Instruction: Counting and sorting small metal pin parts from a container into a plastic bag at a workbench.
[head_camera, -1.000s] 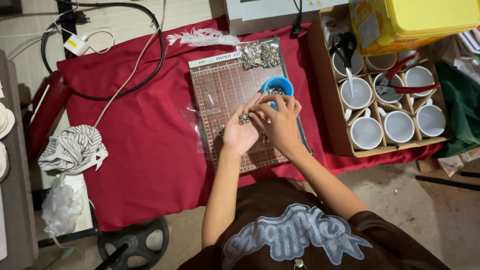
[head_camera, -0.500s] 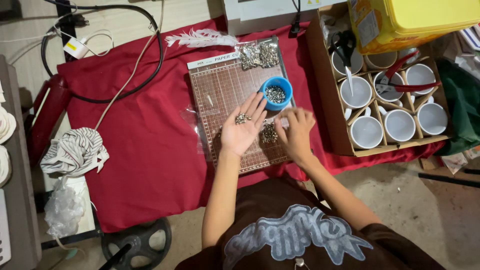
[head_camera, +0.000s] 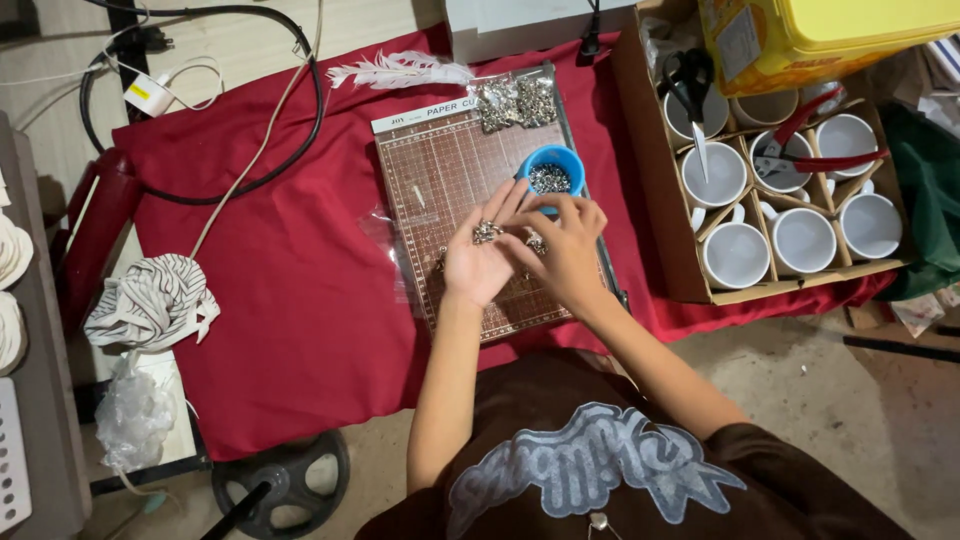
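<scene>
Left hand (head_camera: 482, 262): palm up and flat over the paper cutter (head_camera: 440, 200), fingers spread, cradling a small heap of silver metal pieces (head_camera: 486, 231) near the finger bases.
Right hand (head_camera: 562, 245): palm down, just beside the left palm and partly overlapping it; fingertips bent together at the heap, whether pinched on a piece cannot be told.
Blue cup (head_camera: 551, 172): on the cutter's upper right part, just beyond the fingertips, holding more silver pieces.
Clear bags (head_camera: 514, 101): at the cutter's top edge, filled with similar silver bits.
Red cloth (head_camera: 280, 260): spread under the cutter.
White feather (head_camera: 395, 71): on the cloth, beyond the cutter's top left corner.
Cardboard box (head_camera: 655, 180): right of the cutter, divided into cells with white mugs (head_camera: 735, 254), scissors (head_camera: 690, 85) and red-handled pliers (head_camera: 805, 145).
Striped cloth (head_camera: 150, 300): bunched at the red cloth's left edge.
</scene>
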